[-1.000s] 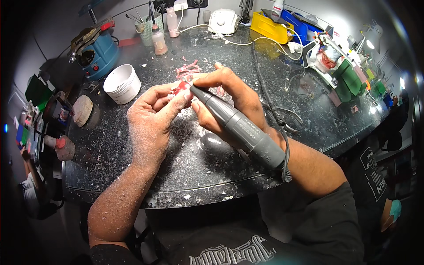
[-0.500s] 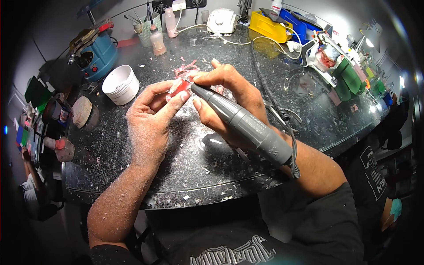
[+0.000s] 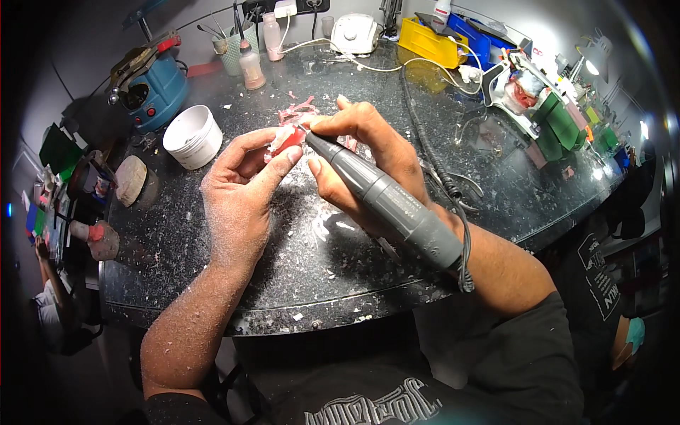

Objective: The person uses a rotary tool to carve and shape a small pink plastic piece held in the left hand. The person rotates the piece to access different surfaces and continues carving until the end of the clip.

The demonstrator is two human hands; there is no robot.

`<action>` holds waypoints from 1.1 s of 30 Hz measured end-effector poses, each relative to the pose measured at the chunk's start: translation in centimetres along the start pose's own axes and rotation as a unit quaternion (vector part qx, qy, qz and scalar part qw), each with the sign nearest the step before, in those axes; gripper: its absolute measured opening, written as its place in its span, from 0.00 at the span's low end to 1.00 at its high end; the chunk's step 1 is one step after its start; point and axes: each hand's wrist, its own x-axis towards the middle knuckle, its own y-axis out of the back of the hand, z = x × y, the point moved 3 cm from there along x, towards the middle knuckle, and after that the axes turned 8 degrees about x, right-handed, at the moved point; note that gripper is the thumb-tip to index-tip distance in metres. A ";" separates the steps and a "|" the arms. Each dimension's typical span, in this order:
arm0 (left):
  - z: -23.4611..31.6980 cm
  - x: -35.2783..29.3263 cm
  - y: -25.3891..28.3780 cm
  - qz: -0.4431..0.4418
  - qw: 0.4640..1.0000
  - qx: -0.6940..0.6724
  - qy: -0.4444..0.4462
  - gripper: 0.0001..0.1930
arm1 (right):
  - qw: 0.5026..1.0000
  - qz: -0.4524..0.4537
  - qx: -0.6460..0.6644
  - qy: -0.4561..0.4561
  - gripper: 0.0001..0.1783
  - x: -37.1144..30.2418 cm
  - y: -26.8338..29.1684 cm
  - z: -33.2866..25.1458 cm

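Observation:
My left hand, dusted with pale powder, pinches a small pink-red and whitish piece that looks like a denture between thumb and fingers. A dark grey rotary handpiece lies slantwise in my right hand, with its cord trailing from the rear end. The handpiece's narrow tip is at the right side of the pink piece; whether it touches cannot be made out. Behind my hands, thin pink scraps lie on the speckled black worktop.
White shavings litter the worktop. A white tub and a round pale block stand left, near a blue machine. Farther back are a dropper bottle, a white control box and a yellow bin. The black cord runs at right.
The handpiece has shifted and turned slightly in my right hand, and its cord hangs a little farther left. My left hand and the pink piece have barely moved.

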 end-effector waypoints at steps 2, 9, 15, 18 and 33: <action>-0.1 -0.1 0.2 0.002 1.000 -0.010 0.004 0.14 | 1.000 -0.013 -0.021 0.015 0.19 0.0 -0.1 0.0; -0.1 -0.1 0.0 -0.001 0.999 -0.033 0.018 0.13 | 1.000 -0.001 -0.025 0.018 0.20 0.1 -0.1 0.0; -0.1 -0.1 0.2 -0.021 0.998 -0.041 0.032 0.13 | 1.000 -0.002 -0.010 0.011 0.19 0.2 0.0 0.1; 0.1 0.0 -0.4 -0.020 0.999 -0.035 0.033 0.14 | 1.000 0.008 -0.008 -0.013 0.19 0.0 0.1 0.1; -0.2 0.2 -0.1 0.008 1.000 -0.017 -0.009 0.13 | 1.000 -0.026 0.004 -0.014 0.16 0.3 0.5 -0.2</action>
